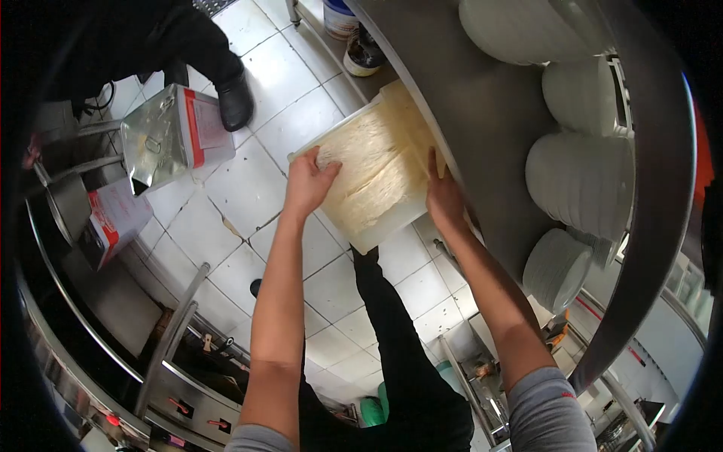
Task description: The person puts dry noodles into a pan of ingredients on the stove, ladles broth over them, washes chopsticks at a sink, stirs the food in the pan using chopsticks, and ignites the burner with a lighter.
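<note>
A pale rectangular plastic tub [403, 224] is held between my two hands, low in front of me and above the tiled floor. Pale, soft dough [369, 166] with a crease across it fills much of the tub. My left hand [310, 182] grips the left rim, its thumb reaching over the inside edge. On the opposite side, my right hand [446, 197] is closed around the right edge, close to the steel shelf; some of its fingers are hidden. The tub's far right corner lies partly under the shelf edge.
Stacks of white plates [580, 181] stand on the steel shelf [482, 113] at right. Square metal cans [154, 139] sit on the floor at left, near another person's black shoe [235, 98]. Buckets [363, 56] are under the shelf. Steel kitchen equipment [98, 301] lines the lower left.
</note>
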`<action>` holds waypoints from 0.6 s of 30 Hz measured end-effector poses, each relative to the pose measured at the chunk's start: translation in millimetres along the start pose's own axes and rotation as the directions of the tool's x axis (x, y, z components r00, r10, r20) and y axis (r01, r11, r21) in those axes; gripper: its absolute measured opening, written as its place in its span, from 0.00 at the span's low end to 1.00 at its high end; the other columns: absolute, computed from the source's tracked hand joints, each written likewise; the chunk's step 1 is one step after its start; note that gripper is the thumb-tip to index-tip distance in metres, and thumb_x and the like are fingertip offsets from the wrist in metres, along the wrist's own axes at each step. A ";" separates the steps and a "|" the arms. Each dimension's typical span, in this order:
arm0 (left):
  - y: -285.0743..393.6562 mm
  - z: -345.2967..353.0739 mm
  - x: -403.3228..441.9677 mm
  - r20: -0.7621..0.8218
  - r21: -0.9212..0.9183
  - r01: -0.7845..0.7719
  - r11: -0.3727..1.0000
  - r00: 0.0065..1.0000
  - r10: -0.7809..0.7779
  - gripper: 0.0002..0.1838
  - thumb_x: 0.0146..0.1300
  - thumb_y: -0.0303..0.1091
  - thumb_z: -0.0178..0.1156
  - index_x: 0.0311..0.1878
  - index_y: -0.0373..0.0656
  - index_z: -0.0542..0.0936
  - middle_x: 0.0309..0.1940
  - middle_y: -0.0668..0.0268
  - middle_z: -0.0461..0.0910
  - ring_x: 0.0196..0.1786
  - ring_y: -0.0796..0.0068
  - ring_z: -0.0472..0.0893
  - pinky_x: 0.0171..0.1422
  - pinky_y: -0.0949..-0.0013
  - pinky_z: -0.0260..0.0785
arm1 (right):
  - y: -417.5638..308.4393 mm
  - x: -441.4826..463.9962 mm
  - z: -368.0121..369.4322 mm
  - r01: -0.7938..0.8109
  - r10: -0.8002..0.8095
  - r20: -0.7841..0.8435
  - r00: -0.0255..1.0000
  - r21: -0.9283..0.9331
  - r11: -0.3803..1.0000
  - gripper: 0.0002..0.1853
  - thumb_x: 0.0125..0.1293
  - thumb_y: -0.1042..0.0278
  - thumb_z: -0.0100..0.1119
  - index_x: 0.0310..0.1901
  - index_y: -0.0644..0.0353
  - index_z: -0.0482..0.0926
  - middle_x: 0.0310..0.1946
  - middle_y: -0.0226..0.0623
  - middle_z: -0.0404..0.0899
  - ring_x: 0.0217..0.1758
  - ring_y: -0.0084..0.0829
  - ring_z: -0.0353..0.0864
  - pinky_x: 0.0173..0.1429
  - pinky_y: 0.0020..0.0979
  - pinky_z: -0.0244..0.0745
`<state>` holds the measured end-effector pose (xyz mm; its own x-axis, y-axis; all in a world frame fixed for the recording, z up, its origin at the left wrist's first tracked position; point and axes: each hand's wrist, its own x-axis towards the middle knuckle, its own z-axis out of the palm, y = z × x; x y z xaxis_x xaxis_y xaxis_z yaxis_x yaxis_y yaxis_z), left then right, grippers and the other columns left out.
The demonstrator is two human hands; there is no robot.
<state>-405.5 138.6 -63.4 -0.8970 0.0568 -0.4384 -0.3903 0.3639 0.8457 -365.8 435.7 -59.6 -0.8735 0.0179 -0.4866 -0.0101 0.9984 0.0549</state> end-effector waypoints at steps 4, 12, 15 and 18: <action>16.3 -26.0 21.1 -0.069 -0.167 0.206 0.964 0.973 -0.220 0.15 0.58 0.33 0.68 0.43 0.31 0.83 0.28 0.62 0.85 0.30 0.76 0.82 0.40 0.70 0.74 | 8.0 10.0 15.5 0.044 -0.057 -0.141 0.988 -0.092 0.995 0.48 0.62 0.78 0.53 0.80 0.51 0.39 0.67 0.68 0.64 0.66 0.61 0.71 0.70 0.47 0.67; -18.3 34.8 -11.6 -0.011 -0.351 0.269 0.897 0.957 -0.291 0.14 0.64 0.32 0.67 0.48 0.33 0.81 0.41 0.63 0.85 0.40 0.79 0.81 0.42 0.73 0.73 | 18.3 12.3 21.3 -0.014 0.014 -0.024 1.000 -0.013 1.000 0.48 0.62 0.76 0.54 0.80 0.49 0.39 0.65 0.66 0.67 0.66 0.61 0.70 0.70 0.53 0.66; -15.1 25.2 -21.1 -0.039 -0.202 0.160 0.966 0.985 -0.171 0.15 0.63 0.31 0.67 0.49 0.33 0.81 0.42 0.64 0.85 0.41 0.78 0.81 0.46 0.72 0.73 | 26.4 13.9 31.7 0.022 -0.033 -0.123 0.992 -0.089 0.996 0.47 0.63 0.78 0.53 0.80 0.49 0.39 0.65 0.66 0.67 0.66 0.59 0.71 0.68 0.49 0.70; 15.7 -35.7 -32.1 0.071 -0.201 0.283 0.938 0.959 -0.274 0.15 0.62 0.31 0.68 0.50 0.33 0.82 0.43 0.64 0.85 0.40 0.78 0.80 0.49 0.71 0.73 | 23.8 15.0 10.3 -0.026 0.018 0.086 0.996 0.094 0.995 0.46 0.64 0.80 0.50 0.80 0.48 0.39 0.66 0.66 0.65 0.67 0.57 0.71 0.68 0.46 0.71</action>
<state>-390.2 109.3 -25.2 -0.7386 0.0207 -0.6738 -0.6614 0.1707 0.7303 -374.2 460.3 -74.5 -0.8283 0.0407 -0.5588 0.0588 0.9982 -0.0144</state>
